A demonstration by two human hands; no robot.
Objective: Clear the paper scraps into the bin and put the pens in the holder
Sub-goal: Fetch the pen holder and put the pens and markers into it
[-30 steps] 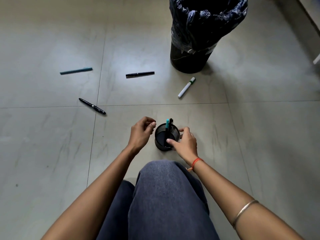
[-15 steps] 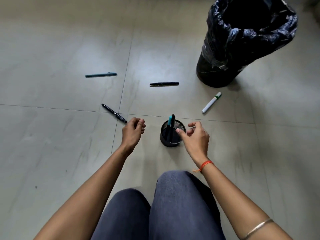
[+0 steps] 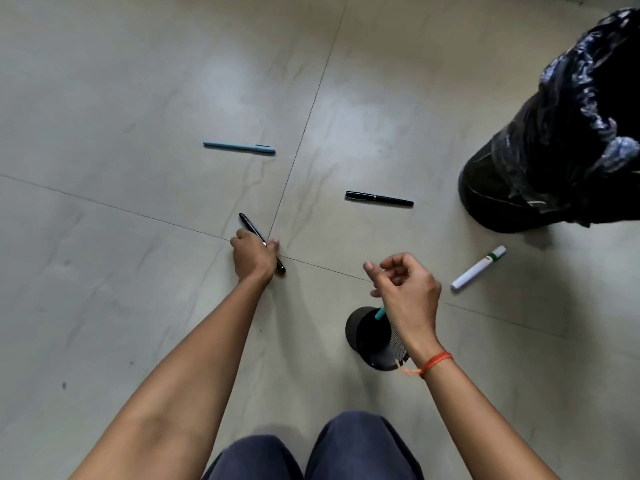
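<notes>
My left hand [image 3: 254, 256] reaches out over the tiled floor, its fingers and thumb closed round a black pen [image 3: 250, 226] that lies across a tile joint. My right hand [image 3: 403, 285] hovers loosely curled just above the black mesh holder [image 3: 367, 337] and holds nothing. A teal pen [image 3: 380, 312] sticks out of the holder beneath that hand. A second black pen [image 3: 379, 199], a teal pen [image 3: 239, 148] and a white marker with a green cap [image 3: 478, 268] lie loose on the floor. No paper scraps are in view.
A bin lined with a black bag [image 3: 554, 150] stands at the far right, behind the white marker. My knees in grey trousers [image 3: 311, 452] fill the bottom edge. Grey floor tiles stretch to the left.
My left hand moved forward and left from beside the holder and took hold of the black pen. My right hand lifted off the holder's rim. The view swung left.
</notes>
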